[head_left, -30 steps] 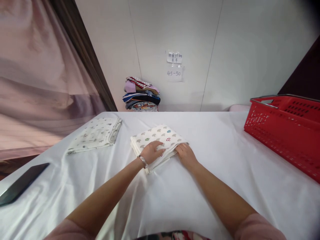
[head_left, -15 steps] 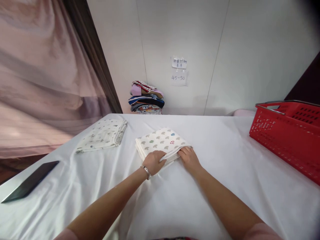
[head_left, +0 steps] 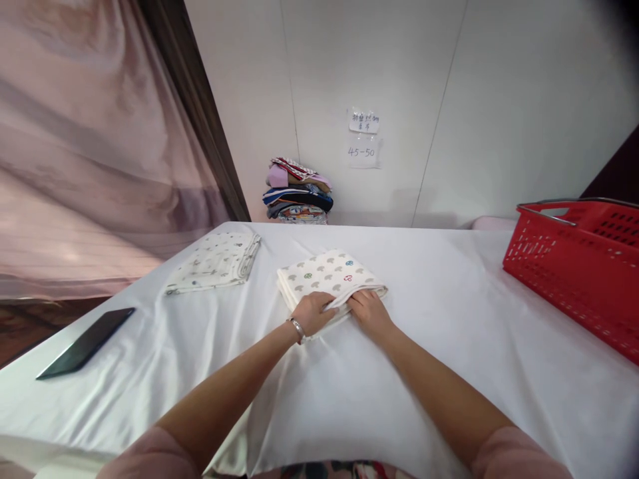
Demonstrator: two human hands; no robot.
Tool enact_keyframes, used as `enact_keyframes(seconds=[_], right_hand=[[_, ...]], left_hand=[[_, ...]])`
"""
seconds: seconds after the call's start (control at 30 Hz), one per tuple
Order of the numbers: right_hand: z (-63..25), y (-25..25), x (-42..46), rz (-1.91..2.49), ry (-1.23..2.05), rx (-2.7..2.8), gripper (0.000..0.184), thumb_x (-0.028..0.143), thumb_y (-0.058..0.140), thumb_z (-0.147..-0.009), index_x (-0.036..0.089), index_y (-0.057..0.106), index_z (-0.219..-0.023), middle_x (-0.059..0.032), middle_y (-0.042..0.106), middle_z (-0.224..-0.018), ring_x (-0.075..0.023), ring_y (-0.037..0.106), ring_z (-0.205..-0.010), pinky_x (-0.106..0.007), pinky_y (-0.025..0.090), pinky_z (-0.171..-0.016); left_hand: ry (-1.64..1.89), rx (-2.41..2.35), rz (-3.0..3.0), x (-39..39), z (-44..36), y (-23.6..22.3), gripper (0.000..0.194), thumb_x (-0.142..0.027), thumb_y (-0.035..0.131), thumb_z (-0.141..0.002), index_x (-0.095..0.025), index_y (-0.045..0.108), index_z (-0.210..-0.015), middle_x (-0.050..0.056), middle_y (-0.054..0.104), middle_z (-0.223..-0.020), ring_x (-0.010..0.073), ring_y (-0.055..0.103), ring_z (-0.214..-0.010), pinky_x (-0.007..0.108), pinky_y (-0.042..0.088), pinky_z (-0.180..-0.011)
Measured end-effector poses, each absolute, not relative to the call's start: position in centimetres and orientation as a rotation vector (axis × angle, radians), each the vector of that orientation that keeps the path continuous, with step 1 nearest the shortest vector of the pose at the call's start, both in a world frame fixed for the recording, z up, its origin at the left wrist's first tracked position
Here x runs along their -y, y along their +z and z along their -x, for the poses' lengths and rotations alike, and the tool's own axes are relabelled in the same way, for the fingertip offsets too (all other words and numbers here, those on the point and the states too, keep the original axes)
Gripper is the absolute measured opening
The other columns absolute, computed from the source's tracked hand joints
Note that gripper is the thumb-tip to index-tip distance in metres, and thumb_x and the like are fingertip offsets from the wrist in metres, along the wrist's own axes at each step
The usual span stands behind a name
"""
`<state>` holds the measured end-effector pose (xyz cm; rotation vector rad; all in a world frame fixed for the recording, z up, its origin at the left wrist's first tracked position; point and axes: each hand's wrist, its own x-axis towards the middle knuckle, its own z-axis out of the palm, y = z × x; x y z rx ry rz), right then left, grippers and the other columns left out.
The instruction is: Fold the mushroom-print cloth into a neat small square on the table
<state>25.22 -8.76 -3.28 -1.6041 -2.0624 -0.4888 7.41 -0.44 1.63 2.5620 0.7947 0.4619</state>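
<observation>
A folded white cloth [head_left: 324, 269] with grey, green, blue and red mushroom-like prints lies on the table in front of me. My left hand [head_left: 313, 313], with a silver bracelet at the wrist, grips the cloth's near edge, its thumb pointing right. Close beside it, my right hand [head_left: 368, 311] has its fingertips tucked under the top layer at the near right edge, and they are partly hidden by the fabric. The near edge lifts a little between the hands. Another folded white cloth [head_left: 214, 261] with small dark prints lies to the left.
A dark flat tablet-like object [head_left: 87, 342] lies at the table's left edge. On the right stands a red plastic basket [head_left: 574, 273] with metal handles. Behind the white-covered table [head_left: 439, 372], a stack of folded fabrics [head_left: 298, 193] stands against the wall. A pink curtain [head_left: 90, 133] hangs at left.
My right hand has moved left along the cloth's near edge, closer to my left hand, with its fingers further under the top layer. The view has shifted slightly.
</observation>
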Motion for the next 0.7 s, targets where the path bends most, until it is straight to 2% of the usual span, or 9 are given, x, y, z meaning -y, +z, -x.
enact_keyframes(seconds=[0.13,0.23,0.3,0.4,0.7], right_hand=[[-25.2,-3.2,8.8,1.58,-0.5,2.074,0.019,0.016,0.045,-0.088,0.017,0.06,-0.1,-0.0077,0.06,-0.094,-0.0202,0.047,-0.092,-0.033,0.033,-0.076],[-25.2,-3.1,8.9,1.566,-0.517,2.087,0.019,0.015,0.044,-0.088,0.017,0.06,-0.099,-0.0079,0.059,-0.094,-0.0204,0.047,-0.092,-0.034,0.033,-0.078],[-25.2,-2.9,8.9,1.558,-0.54,2.112,0.019,0.013,0.043,-0.088,0.016,0.06,-0.095,-0.008,0.059,-0.092,-0.0205,0.047,-0.091,-0.034,0.034,-0.077],[-25.0,-2.4,8.7,1.516,-0.575,2.194,0.019,0.012,0.042,-0.088,0.016,0.06,-0.095,-0.0079,0.058,-0.091,-0.0206,0.047,-0.091,-0.034,0.035,-0.079],[-22.1,-2.8,6.8,1.339,-0.631,2.313,0.018,0.013,0.043,-0.088,0.014,0.06,-0.094,-0.008,0.059,-0.092,-0.0202,0.046,-0.093,-0.035,0.037,-0.084]], left_hand=[[0.589,-0.887,-2.392,-1.1,-6.9,1.4,0.035,-0.045,0.045,-0.082,-0.022,0.062,-0.101,0.0,0.065,-0.104,0.0156,0.058,-0.097,0.026,0.044,-0.087],[0.68,-1.019,-2.477,-3.6,-6.0,0.8,0.036,-0.045,0.045,-0.082,-0.02,0.062,-0.103,0.004,0.06,-0.116,0.0179,0.051,-0.111,0.031,0.038,-0.098],[0.601,-1.198,-2.552,-5.3,-5.5,0.3,0.038,-0.046,0.046,-0.081,-0.023,0.06,-0.108,0.005,0.051,-0.128,0.0214,0.039,-0.123,0.039,0.028,-0.105],[0.384,-1.427,-2.575,-7.1,-5.1,-0.2,0.045,-0.051,0.043,-0.082,-0.027,0.053,-0.118,0.004,0.038,-0.139,0.0243,0.025,-0.131,0.05,0.017,-0.107],[0.134,-1.454,-2.666,-9.7,-6.7,0.3,0.058,-0.058,0.033,-0.083,-0.025,0.037,-0.131,0.003,0.024,-0.146,0.0232,0.015,-0.135,0.049,0.008,-0.108]])
